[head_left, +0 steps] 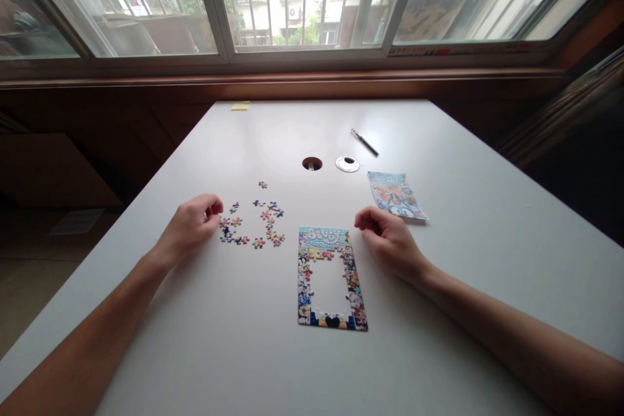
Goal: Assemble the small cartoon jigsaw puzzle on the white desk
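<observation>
A small colourful jigsaw puzzle (331, 276) lies on the white table (439, 260) in front of me, its border filled in and its middle bare. Several loose puzzle pieces (258, 224) are scattered to its left. My left hand (192, 224) rests beside those pieces with its fingers curled in a loose pinch near them; whether it grips a piece is unclear. My right hand (385, 237) rests on the table just right of the puzzle's top edge, fingers curled inward, nothing visible in them.
A printed reference picture (396, 195) lies right of the puzzle. Farther back are a round cable hole (312, 163), its white cap (348, 164), a pen (364, 142) and a yellow sticky note (240, 105). A window runs along the far wall.
</observation>
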`<state>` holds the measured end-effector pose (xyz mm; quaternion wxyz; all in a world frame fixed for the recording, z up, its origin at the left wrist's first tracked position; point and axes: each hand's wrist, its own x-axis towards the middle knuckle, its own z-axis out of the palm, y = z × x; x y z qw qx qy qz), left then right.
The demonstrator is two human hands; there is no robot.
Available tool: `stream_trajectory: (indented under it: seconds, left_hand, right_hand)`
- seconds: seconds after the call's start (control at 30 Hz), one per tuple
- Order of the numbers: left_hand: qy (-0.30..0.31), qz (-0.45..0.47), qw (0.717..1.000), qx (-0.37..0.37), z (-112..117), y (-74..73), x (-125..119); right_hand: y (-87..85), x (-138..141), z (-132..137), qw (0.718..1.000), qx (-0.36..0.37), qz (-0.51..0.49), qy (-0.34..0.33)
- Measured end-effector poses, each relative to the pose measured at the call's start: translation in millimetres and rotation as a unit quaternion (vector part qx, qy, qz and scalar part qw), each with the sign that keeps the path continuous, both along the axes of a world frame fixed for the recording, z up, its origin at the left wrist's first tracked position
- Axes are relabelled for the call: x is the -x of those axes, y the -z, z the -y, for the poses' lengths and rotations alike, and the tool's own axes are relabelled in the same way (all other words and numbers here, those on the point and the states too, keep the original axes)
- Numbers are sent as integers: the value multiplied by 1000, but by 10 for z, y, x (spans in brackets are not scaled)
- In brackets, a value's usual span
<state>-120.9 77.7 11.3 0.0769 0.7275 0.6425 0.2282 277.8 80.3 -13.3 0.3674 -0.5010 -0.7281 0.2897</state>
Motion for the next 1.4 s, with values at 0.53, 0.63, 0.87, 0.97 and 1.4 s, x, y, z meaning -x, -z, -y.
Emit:
stream_trajectory:
  seconds: [0.53, 0.63, 0.87, 0.97, 1.4]
  left_hand:
    - [-90, 59, 993, -36, -14, -40, 30]
    - [-88, 50, 994, -32, -13, -35, 30]
    - [-56, 31, 997, -40, -12, -17, 41]
    - [11, 3, 999, -35, -20, -10, 59]
    - [112, -44, 992, 21, -7, -26, 66]
  right_hand:
    - [13, -10, -3, 1000, 10, -1, 0]
    - [3, -6, -1, 1000, 10, -2, 0]
    - [1, -4, 3, 1000, 8, 1, 0]
    - [16, -13, -3, 1000, 7, -1, -1]
    - [34, -22, -9, 1000, 4, 0, -1]
